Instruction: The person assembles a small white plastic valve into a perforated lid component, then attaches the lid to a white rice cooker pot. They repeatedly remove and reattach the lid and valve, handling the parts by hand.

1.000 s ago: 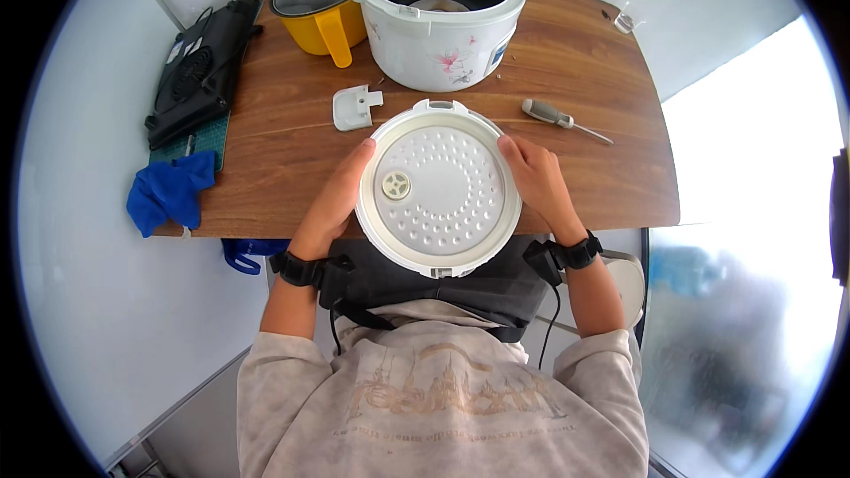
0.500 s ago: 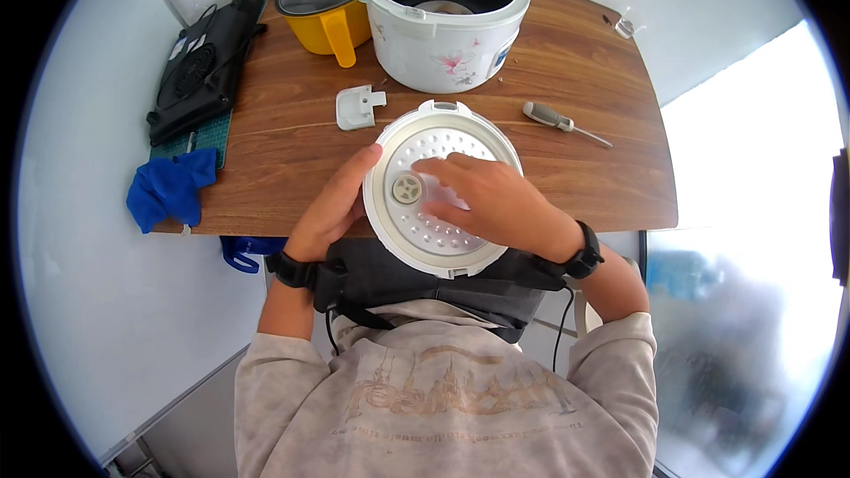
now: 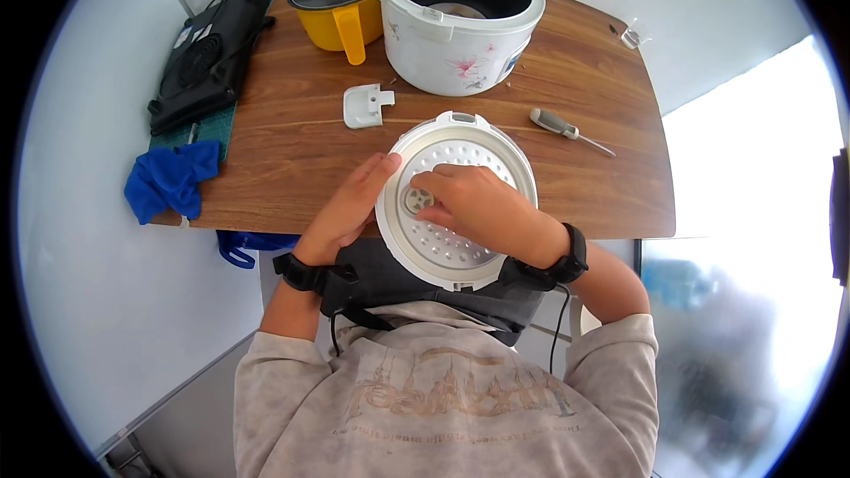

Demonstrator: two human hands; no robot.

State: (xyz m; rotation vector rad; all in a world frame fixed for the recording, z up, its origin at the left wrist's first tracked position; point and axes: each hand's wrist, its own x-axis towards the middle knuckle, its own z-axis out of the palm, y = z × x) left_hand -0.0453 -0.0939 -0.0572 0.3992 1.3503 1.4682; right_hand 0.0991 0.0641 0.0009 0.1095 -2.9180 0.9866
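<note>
Right hand (image 3: pixel 482 205) narrow around valve (image 3: pixel 418 202), cannot tell if pinching. Left hand (image 3: pixel 352 202) holds lid (image 3: pixel 447 250) by left rim, over worktop (image 3: pixel 602 199) near edge. Lid probably light, stiff; smooth metal slippery, rim best hold.

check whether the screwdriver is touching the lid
Apart. The head view shows a strip of bare table between the screwdriver and the lid.

A screwdriver (image 3: pixel 553 123) (grey-handled), green mat (image 3: pixel 215 131) and detached rice-cooker lid (image 3: pixel 447 248) suggest a small workshop.
</note>
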